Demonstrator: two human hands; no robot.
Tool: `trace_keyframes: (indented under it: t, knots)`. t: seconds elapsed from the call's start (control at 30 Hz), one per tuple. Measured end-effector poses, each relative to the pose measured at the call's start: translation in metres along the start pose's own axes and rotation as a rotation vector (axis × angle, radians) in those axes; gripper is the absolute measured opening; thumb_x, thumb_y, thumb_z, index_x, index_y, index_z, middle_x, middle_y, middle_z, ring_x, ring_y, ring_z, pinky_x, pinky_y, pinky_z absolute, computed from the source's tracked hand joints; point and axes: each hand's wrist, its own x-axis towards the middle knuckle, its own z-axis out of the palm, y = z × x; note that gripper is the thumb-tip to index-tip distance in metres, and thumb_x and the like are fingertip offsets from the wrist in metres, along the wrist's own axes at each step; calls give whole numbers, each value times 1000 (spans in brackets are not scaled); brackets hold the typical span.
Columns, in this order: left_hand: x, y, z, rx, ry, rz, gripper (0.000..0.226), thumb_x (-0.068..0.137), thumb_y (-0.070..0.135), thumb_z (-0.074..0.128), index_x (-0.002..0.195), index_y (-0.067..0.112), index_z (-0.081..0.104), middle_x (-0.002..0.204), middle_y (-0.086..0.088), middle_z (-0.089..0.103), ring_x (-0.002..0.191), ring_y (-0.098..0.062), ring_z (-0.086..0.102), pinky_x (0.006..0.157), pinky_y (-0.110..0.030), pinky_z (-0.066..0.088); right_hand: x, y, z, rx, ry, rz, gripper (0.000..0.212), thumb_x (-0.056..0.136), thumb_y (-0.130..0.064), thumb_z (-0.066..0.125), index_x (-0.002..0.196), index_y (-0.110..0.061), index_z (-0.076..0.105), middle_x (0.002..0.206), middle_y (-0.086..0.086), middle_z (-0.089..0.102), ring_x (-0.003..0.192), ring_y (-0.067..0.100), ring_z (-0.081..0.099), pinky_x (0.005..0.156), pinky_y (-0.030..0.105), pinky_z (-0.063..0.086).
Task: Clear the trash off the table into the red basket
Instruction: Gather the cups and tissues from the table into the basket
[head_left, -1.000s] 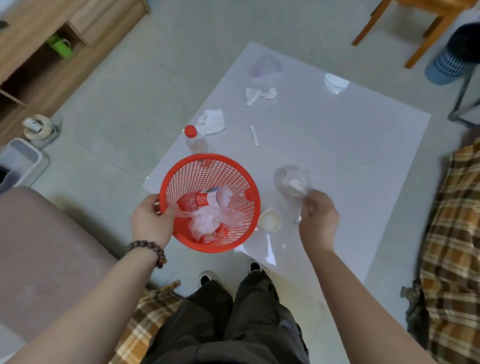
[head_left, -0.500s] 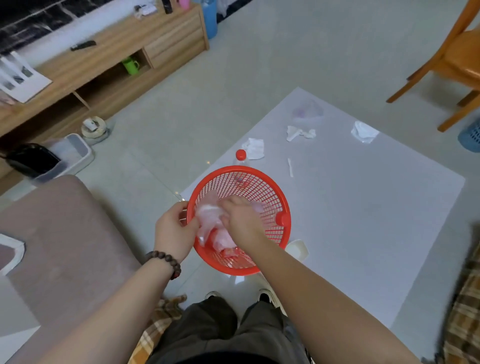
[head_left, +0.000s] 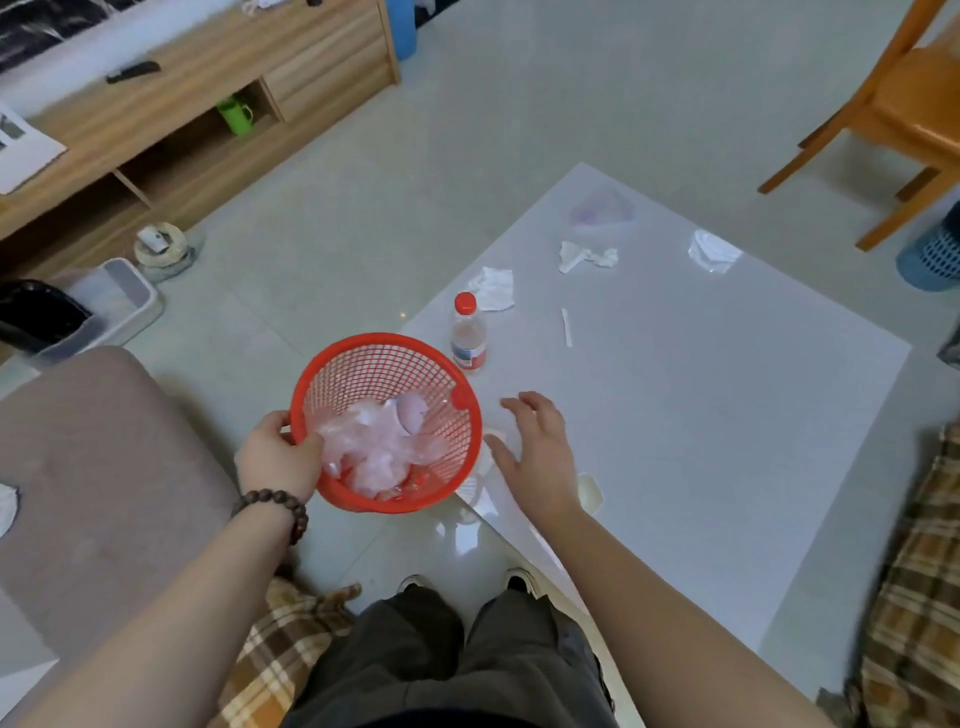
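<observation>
Just changed: clear plastic wrap, pressed down half a second ago, now dropped among the trash in the red basket (head_left: 385, 422).
Right hand (head_left: 537, 453): out of basket, fingers spread, empty, low over table (head_left: 727, 415).
Left hand (head_left: 278, 460): clamped on basket rim.
Remaining: red-capped bottle (head_left: 468, 334), crumpled tissues (head_left: 492, 289), small white lid (head_left: 589, 492).

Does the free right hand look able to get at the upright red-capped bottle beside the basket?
Probably yes. The right hand is open and empty, and bare table lies between it and the bottle, which stands just past the red basket rim.
</observation>
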Motion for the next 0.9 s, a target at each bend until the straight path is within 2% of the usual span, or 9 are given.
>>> trace_keyframes:
  t: [0.07,0.17,0.27,0.4,0.5,0.57,0.67,0.8,0.9]
  knots:
    - [0,-5,4,19,-1,-25,28,81,12,62,109,9,68,82,-7,67,74,-24,57,72,-31,44,-12,40,-1,-102,-28,128,49,88,-39,60,132,-29,43,147,1,33,136,21,30,108,37,34]
    - [-5,-13,9,42,-20,-39,27,82,15,63,107,10,69,86,-7,68,78,-24,57,78,-37,48,-30,96,1,-215,-201,296,62,86,-41,62,140,-32,33,156,1,15,142,24,17,113,41,28]
    - [-10,-23,12,82,-52,-19,19,79,18,64,96,12,70,85,-9,70,79,-28,60,78,-40,49,-38,133,10,-212,-304,379,69,85,-37,64,143,-36,27,158,-1,6,144,23,11,114,41,25]
    - [-13,-33,12,69,-59,-75,27,67,26,59,90,16,70,83,-10,73,77,-32,68,78,-49,57,-35,156,28,-220,-409,381,71,85,-28,66,144,-34,26,158,-1,6,144,24,12,110,42,33]
    - [-15,-40,14,44,-46,-94,31,62,28,56,90,21,68,83,-8,72,77,-34,69,76,-54,57,-32,162,37,-207,-452,383,65,88,-13,59,143,-30,29,157,-1,12,139,26,21,102,37,40]
    - [-16,-43,15,42,-36,-104,35,62,28,55,94,22,68,84,-8,72,77,-34,69,76,-54,57,-29,160,37,-192,-434,390,61,88,-6,54,141,-28,33,153,0,19,132,26,29,94,34,43]
    - [-16,-40,14,26,-14,-141,29,61,27,55,87,24,66,82,-10,71,76,-36,68,75,-54,57,-22,142,28,-107,-351,371,56,88,-8,53,138,-28,36,150,0,24,126,26,35,89,30,41]
    - [-14,-34,12,7,21,-140,24,73,12,61,95,15,70,89,-15,72,83,-36,68,81,-51,56,-3,83,7,73,-121,176,51,88,-13,58,134,-26,42,146,1,30,127,24,40,95,26,37]
    - [-12,-33,11,-16,35,-121,23,78,9,63,99,12,71,88,-10,71,85,-33,67,82,-45,55,9,26,-9,203,12,17,48,86,-17,62,131,-27,46,143,-1,35,124,14,43,95,19,38]
